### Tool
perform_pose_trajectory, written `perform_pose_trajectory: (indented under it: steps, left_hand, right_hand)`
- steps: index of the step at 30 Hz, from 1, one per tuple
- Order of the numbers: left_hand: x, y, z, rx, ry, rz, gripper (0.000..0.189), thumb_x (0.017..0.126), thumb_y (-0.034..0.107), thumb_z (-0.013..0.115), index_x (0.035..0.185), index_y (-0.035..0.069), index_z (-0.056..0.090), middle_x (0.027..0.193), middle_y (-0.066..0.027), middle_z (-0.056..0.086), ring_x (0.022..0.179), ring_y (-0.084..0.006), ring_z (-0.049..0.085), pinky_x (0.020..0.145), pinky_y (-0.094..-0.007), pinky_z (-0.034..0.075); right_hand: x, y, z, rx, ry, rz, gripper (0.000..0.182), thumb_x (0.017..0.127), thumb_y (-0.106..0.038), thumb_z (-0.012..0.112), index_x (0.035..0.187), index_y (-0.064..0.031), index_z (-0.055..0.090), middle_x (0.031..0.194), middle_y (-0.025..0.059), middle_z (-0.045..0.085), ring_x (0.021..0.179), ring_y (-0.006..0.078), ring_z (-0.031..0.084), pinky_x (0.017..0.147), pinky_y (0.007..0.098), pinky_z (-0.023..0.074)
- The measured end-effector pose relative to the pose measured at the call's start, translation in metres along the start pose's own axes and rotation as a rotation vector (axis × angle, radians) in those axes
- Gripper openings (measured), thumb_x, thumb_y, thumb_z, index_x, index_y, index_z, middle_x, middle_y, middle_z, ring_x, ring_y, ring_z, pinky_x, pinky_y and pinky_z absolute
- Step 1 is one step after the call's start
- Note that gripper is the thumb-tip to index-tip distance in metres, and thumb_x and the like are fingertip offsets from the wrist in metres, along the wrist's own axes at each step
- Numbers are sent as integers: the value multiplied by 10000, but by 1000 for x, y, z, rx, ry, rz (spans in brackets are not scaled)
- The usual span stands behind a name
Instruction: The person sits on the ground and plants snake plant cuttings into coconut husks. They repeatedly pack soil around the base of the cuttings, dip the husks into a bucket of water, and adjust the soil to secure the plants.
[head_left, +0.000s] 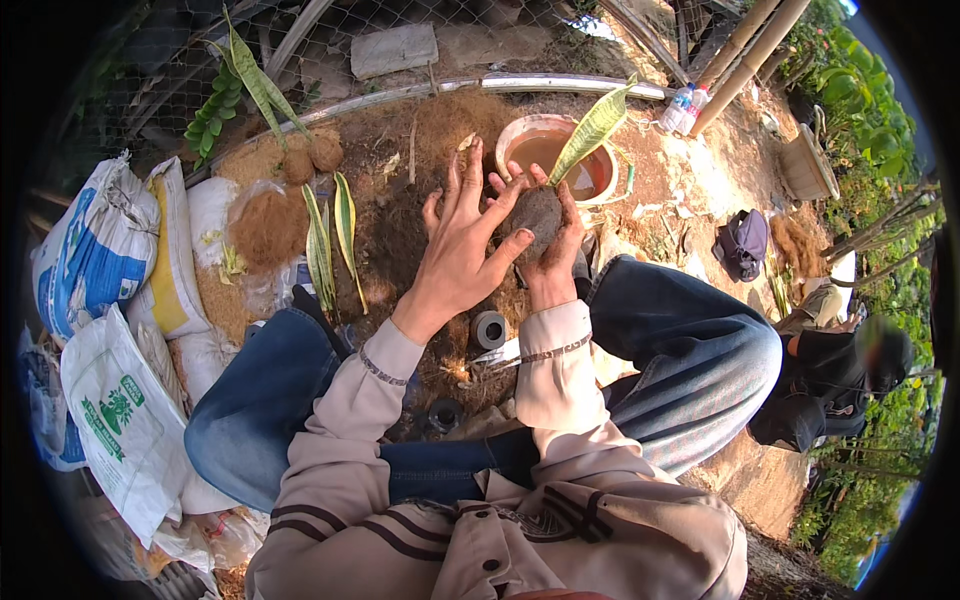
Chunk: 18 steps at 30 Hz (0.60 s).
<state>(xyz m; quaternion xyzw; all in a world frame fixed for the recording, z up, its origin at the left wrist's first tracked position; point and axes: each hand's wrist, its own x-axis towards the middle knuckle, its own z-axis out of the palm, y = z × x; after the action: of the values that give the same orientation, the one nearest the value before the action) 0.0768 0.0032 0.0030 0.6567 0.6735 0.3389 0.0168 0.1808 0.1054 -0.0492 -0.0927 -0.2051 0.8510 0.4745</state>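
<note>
My right hand (559, 255) cups a rounded ball of dark, damp soil (534, 214) from its right side. A variegated snake plant leaf (596, 131) stands up out of the top of the ball. My left hand (465, 232) is at the ball's left side with its fingers spread; its thumb reaches over the near face, and I cannot tell whether it touches. Soil marks the fingers of both hands. Just beyond them stands a terracotta-coloured bucket (523, 129) of brown water. Below my hands lie a dark spool (489, 330) and another dark ring-shaped roll (446, 414).
Loose snake plant leaves (321, 247) lie left, near a coconut fibre pile (268, 229). Two fibre-covered balls (326, 150) with leaves stand behind. Sacks (97, 240) line the left side. Bottles (682, 111) stand by bamboo poles; a cap (741, 244) and another person (817, 382) are right.
</note>
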Motion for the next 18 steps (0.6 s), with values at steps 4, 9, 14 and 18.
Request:
perform_pose_trajectory:
  steps: [4, 9, 14, 18]
  left_hand:
    - [2, 7, -4, 9, -164, -3, 606, 1003, 467, 563, 1527, 169, 501, 1700, -219, 138, 1565, -413, 134, 1165, -632, 122]
    - [-4, 23, -9, -124, -22, 12, 562, 992, 367, 614, 1532, 265, 497, 1694, -229, 148, 1568, -424, 93, 1156, -662, 115]
    - [-10, 22, 1, -147, -42, 29, 641, 974, 444, 628, 1560, 252, 452, 1686, -240, 162, 1563, -425, 133, 1103, -698, 162]
    - [-13, 18, 6, 54, -102, 58, 661, 976, 450, 622, 1577, 261, 422, 1684, -239, 173, 1561, -402, 164, 1091, -701, 180]
  right_hand:
    - [3, -5, 11, 164, 155, -28, 406, 1061, -409, 462, 1252, -64, 560, 1225, 191, 641, 1146, 363, 630, 980, 523, 506]
    - [7, -4, -17, 183, 202, -34, 375, 1049, -407, 493, 1194, -71, 577, 1061, 134, 651, 971, 311, 668, 883, 481, 565]
    - [10, -6, -11, 194, 280, -23, 363, 1050, -394, 492, 1182, -69, 586, 1029, 129, 653, 943, 321, 679, 841, 481, 581]
    - [8, -3, -22, 189, 256, -10, 375, 1055, -395, 477, 1170, -60, 600, 997, 129, 658, 952, 323, 676, 864, 494, 571]
